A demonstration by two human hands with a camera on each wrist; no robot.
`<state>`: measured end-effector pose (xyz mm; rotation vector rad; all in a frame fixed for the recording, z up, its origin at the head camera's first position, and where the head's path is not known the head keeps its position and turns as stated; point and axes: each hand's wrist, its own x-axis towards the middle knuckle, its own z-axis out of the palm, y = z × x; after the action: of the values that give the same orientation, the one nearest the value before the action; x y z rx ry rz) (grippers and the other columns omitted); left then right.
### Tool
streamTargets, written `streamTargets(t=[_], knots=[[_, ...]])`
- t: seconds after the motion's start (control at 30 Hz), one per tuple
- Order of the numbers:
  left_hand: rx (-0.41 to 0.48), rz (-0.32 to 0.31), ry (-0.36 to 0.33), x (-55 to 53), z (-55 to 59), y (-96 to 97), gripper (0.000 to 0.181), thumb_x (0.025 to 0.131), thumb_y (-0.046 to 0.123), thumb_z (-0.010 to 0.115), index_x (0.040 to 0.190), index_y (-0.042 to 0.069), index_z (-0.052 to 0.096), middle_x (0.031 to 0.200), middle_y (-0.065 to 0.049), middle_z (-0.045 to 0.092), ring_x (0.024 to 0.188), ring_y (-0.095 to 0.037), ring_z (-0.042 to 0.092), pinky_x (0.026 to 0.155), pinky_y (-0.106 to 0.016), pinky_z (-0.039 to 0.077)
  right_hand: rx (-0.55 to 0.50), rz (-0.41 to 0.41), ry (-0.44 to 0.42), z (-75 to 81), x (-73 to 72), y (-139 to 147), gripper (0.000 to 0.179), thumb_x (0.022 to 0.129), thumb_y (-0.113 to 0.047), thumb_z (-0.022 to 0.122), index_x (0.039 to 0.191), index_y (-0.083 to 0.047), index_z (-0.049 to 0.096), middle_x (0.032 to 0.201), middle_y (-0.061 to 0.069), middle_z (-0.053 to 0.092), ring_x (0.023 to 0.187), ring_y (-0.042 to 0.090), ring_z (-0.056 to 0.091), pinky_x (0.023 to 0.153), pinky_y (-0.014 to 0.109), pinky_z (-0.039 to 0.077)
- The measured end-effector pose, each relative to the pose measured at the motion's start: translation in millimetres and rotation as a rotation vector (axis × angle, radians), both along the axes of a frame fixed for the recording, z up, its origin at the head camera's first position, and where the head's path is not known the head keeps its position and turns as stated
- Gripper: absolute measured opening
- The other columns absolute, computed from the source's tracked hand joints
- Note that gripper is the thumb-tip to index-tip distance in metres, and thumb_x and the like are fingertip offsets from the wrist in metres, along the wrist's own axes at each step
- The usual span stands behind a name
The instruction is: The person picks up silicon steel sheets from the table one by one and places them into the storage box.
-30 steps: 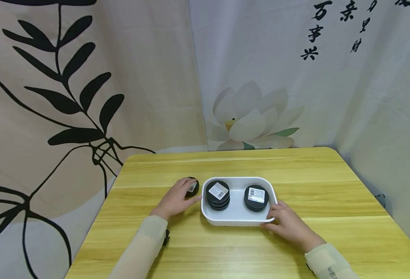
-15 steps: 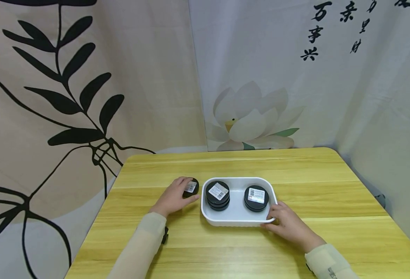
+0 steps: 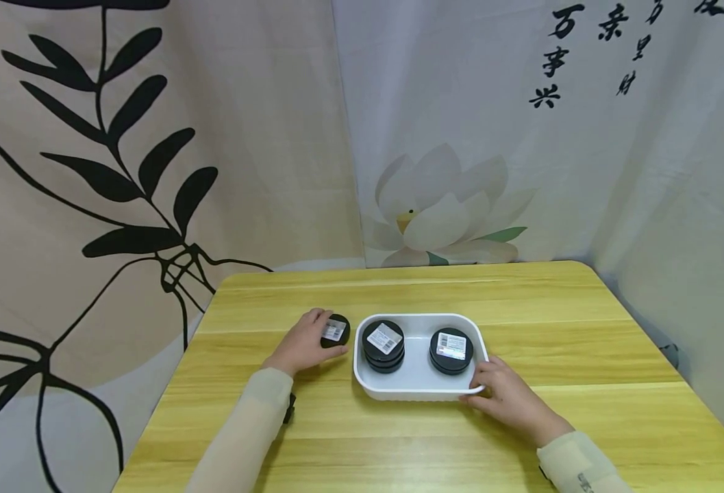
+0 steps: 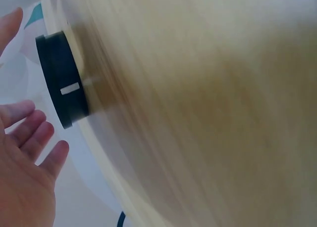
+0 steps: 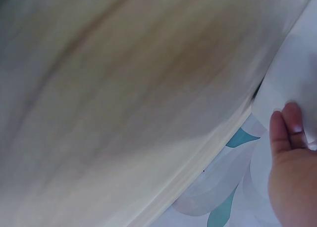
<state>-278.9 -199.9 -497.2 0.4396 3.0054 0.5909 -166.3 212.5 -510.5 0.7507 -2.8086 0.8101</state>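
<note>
My left hand [image 3: 303,344] is beside a round black lidded container [image 3: 337,330] with a white label, which sits on the table left of the tray. In the left wrist view a gap shows between the relaxed fingers [image 4: 37,130] and the black container [image 4: 60,78]. My right hand [image 3: 509,397] grips the near right corner of a white rectangular tray [image 3: 420,395], fingers at the rim and thumb below. Inside the tray stand two stacks of matching black containers: a left stack [image 3: 383,346] and a right stack [image 3: 451,350]. Labels lie on their tops.
The tray and loose container rest on a yellow wood-grain table [image 3: 398,445]. Behind it hangs a printed curtain [image 3: 263,137] with black leaves, a lotus and written characters. In the right wrist view the white tray [image 5: 307,64] stands near the fingers.
My left hand has drawn back a little to the left off the loose container, so more of its label shows. The right hand and tray have stayed in place.
</note>
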Motion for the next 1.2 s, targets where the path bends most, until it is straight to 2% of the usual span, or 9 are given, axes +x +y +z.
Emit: streamTargets(t=[0.17,0.5,0.77,1.2], knots=[[-0.024,0.007,-0.015,-3.5,3.0,-2.7,0.103,0.079,0.068,0.074,0.155,0.009,0.038,0.154,-0.014,0.042,0.137,-0.033,0.046,0.113,-0.05,0.041,-0.009,0.01,0.009,0.0,0.3,-1,0.011,0.082,-0.032,0.083,0.079,-0.03,0.073,0.092,-0.015,0.065,0.099,0.009,0.051,0.085,0.034,0.049],[-0.026,0.009,-0.056,-13.7,1.9,-4.3,0.108,0.076,0.068,0.076,0.156,0.008,0.036,0.156,-0.016,0.039,0.14,-0.034,0.043,0.114,-0.051,0.039,-0.004,0.001,-0.004,-2.1,-1.1,1,0.01,0.082,-0.034,0.083,0.08,-0.032,0.073,0.094,-0.015,0.067,0.1,0.008,0.051,0.085,0.033,0.049],[-0.011,0.014,-0.071,-18.8,-6.6,-9.9,0.113,0.07,0.068,0.082,0.154,0.006,0.039,0.152,-0.018,0.042,0.137,-0.035,0.046,0.112,-0.051,0.041,-0.002,-0.007,-0.021,-2.2,-0.9,0,0.01,0.082,-0.034,0.083,0.08,-0.031,0.073,0.095,-0.014,0.067,0.099,0.008,0.051,0.085,0.033,0.049],[0.008,0.039,-0.113,-23.9,-13.2,-7.2,0.113,0.071,0.067,0.081,0.155,0.006,0.036,0.153,-0.019,0.041,0.136,-0.034,0.047,0.112,-0.052,0.042,0.002,-0.019,-0.038,-0.1,-0.5,0,0.011,0.082,-0.035,0.083,0.079,-0.031,0.073,0.092,-0.017,0.065,0.1,0.009,0.051,0.085,0.033,0.049]])
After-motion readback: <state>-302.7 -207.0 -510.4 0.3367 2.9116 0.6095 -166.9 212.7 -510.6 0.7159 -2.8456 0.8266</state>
